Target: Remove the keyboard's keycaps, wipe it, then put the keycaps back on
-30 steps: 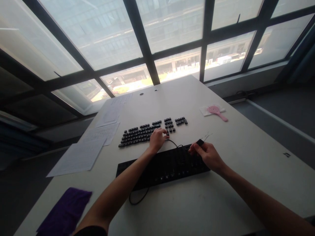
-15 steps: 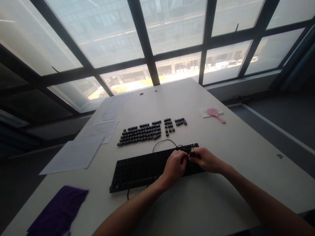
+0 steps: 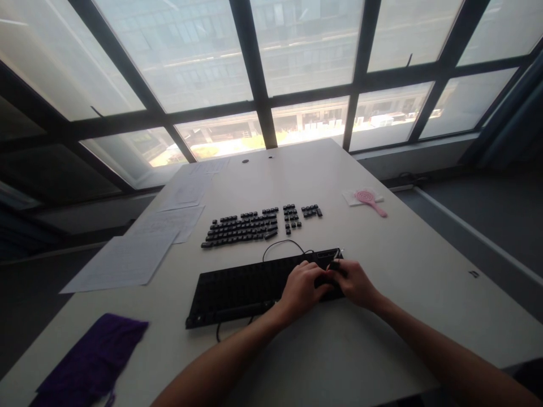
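Black plastic keyboard (image 3: 240, 289), likely stiff and light: grip its nine-o'clock edge. Towards three o'clock, the right hand (image 3: 354, 282) pinches a dark tool (image 3: 335, 264); the left hand (image 3: 302, 287) curls, hold unclear.

Matt plastic keyboard (image 3: 237, 288), smooth tabletop (image 3: 407, 265), cloth (image 3: 91, 359)

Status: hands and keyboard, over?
Right hand gripping small dark tool at right end of keyboard. Left hand close beside it, grip unclear. Loose keycaps beyond. Hands hide contact spot.
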A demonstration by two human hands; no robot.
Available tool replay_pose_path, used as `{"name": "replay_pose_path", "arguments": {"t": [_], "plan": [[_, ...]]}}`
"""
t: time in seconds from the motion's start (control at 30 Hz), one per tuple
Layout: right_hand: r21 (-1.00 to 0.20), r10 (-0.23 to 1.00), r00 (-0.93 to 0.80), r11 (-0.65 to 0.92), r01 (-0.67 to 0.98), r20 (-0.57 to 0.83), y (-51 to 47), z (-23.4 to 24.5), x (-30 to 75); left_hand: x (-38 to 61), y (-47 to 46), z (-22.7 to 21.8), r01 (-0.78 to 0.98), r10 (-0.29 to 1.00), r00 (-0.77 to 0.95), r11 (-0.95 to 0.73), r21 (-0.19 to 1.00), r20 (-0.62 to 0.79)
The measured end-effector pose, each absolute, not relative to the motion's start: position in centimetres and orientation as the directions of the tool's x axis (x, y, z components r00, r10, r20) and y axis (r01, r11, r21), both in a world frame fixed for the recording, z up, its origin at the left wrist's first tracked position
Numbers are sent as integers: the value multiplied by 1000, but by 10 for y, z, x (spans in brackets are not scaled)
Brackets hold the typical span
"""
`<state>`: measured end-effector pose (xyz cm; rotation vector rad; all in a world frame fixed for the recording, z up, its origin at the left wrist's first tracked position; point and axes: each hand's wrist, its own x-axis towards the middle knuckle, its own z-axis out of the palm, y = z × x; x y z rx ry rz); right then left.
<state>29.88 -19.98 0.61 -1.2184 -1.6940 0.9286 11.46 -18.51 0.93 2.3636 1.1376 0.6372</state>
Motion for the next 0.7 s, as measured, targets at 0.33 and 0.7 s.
{"name": "replay_pose_path", "arguments": {"t": [0.33, 0.7], "plan": [[-708, 792, -517, 567, 422, 326, -205, 14, 306, 112, -186, 11, 571, 798, 552, -573, 588, 242], [-917, 966, -103, 256, 307, 235, -199, 11, 306, 111, -187, 9, 565, 807, 541, -558, 608, 237]]}}
